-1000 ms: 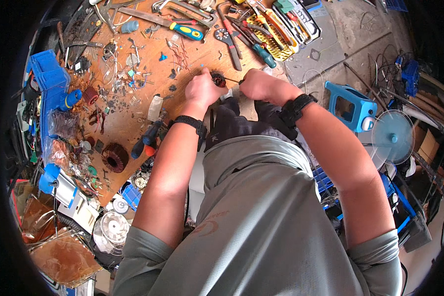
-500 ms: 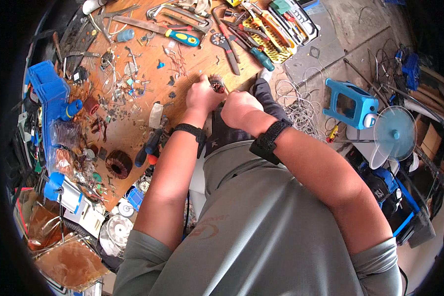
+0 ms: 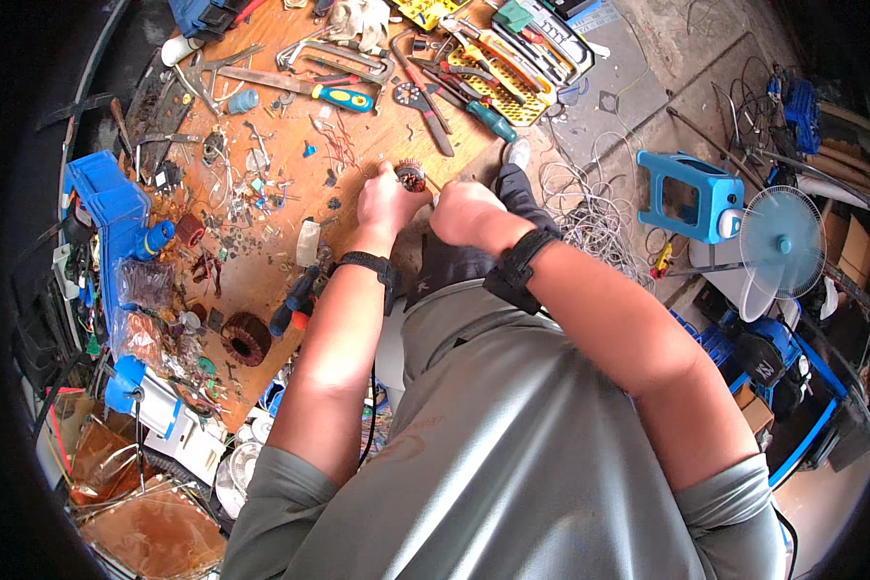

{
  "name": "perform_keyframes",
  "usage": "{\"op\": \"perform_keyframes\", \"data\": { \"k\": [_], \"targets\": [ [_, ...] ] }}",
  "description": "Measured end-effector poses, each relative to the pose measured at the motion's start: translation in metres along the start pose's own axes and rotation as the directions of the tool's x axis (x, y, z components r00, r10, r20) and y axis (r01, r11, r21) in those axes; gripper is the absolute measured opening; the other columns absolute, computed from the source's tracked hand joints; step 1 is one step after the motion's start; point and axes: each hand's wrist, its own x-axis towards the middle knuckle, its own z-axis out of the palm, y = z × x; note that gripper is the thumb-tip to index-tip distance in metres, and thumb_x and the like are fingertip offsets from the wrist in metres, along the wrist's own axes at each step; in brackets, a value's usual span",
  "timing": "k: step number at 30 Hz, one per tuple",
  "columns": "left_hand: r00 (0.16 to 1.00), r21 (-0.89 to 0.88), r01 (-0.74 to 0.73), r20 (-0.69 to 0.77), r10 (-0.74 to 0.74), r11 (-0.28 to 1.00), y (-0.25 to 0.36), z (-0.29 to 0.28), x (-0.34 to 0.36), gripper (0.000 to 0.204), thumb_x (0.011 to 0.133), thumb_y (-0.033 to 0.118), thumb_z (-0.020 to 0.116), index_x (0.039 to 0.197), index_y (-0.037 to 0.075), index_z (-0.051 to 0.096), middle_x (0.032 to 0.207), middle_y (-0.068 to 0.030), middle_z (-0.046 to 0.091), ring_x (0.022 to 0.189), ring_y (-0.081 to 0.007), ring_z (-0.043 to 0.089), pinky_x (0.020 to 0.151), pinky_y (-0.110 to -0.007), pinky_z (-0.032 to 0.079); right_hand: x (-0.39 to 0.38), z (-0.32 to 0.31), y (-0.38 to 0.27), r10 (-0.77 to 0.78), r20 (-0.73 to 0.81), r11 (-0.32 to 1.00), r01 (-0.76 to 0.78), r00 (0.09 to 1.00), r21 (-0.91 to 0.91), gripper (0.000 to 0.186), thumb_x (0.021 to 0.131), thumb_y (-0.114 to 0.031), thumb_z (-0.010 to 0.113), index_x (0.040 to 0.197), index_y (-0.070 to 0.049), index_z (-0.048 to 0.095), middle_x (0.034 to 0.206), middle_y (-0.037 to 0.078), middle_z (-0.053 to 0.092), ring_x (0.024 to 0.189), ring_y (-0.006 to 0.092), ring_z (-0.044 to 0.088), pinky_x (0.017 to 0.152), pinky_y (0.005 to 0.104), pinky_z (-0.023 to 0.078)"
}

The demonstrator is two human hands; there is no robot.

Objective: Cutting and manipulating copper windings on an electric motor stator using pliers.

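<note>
At the wooden table's near edge, my left hand [image 3: 385, 200] is closed around a small round motor core with copper windings [image 3: 411, 176]. Its wound end faces up, and thin copper wires stick out at the rim. Just to the right, my right hand [image 3: 467, 214] is closed, knuckles up. A slim item shows between it and the core, but the fingers hide what kind it is. Black straps circle both wrists. Beyond the hands lie an adjustable wrench [image 3: 423, 114] and a file with a blue-and-yellow handle [image 3: 343, 98].
A larger copper-wound ring [image 3: 246, 338] and screwdrivers [image 3: 295, 300] lie left of my left forearm. Scraps and wire bits litter the wooden table [image 3: 271, 246]. A yellow tool tray [image 3: 512, 92] sits at the far edge. Tangled cable [image 3: 599, 232], a blue stool [image 3: 691, 198] and a fan [image 3: 783, 242] stand right.
The whole view has shifted a little, so the table appears lower and more to the left. My right hand sits slightly farther from the motor core; my left hand keeps its hold.
</note>
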Motion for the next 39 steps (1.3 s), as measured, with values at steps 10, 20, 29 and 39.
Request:
{"op": "perform_keyframes", "data": {
  "k": [10,20,29,39],
  "targets": [
    [0.999,0.01,-0.048,-0.018,0.049,0.999,-0.002,-0.003,-0.002,0.076,0.064,0.047,0.084,0.119,0.002,0.055,0.103,-0.0267,0.071,0.101,-0.0405,0.069,0.089,-0.047,0.056,0.008,-0.043,0.002,-0.208,0.175,0.935,0.248,0.962,-0.254,0.035,0.088,-0.022,0.057,0.112,0.0,0.071,0.112,0.022,0.071,0.106,0.0347,0.069,0.088,0.0437,0.056],
    [0.999,-0.011,0.036,0.017,-0.035,0.999,0.002,0.001,0.001,0.086,0.065,0.057,0.082,0.123,0.001,0.054,0.104,-0.03,0.069,0.102,-0.0442,0.068,0.089,-0.05,0.055,0.007,0.047,-0.044,0.273,-0.215,0.937,-0.31,0.938,-0.163,0.032,0.093,-0.019,0.058,0.119,-0.001,0.065,0.118,0.014,0.071,0.106,0.0261,0.071,0.086,0.0375,0.058],
    [0.999,-0.104,0.039,-0.017,-0.041,0.994,-0.001,0.003,-0.002,0.079,0.062,0.042,0.085,0.122,-0.001,0.054,0.106,-0.0284,0.07,0.103,-0.0406,0.068,0.09,-0.046,0.055,-0.005,-0.026,0.025,0.136,-0.091,0.989,-0.129,0.987,0.077,0.039,0.087,-0.024,0.053,0.102,0.006,0.072,0.11,0.026,0.069,0.107,0.0366,0.068,0.092,0.0436,0.054],
    [0.999,-0.109,0.034,-0.017,-0.036,0.993,-0.002,0.003,-0.003,0.079,0.064,0.043,0.084,0.122,-0.001,0.054,0.105,-0.0283,0.07,0.103,-0.0416,0.068,0.091,-0.047,0.054,0.013,-0.028,0.02,0.067,0.042,0.984,-0.073,0.997,0.161,0.034,0.083,-0.021,0.053,0.101,-0.001,0.074,0.107,0.026,0.07,0.103,0.0397,0.068,0.087,0.0456,0.054]
  ]
}}
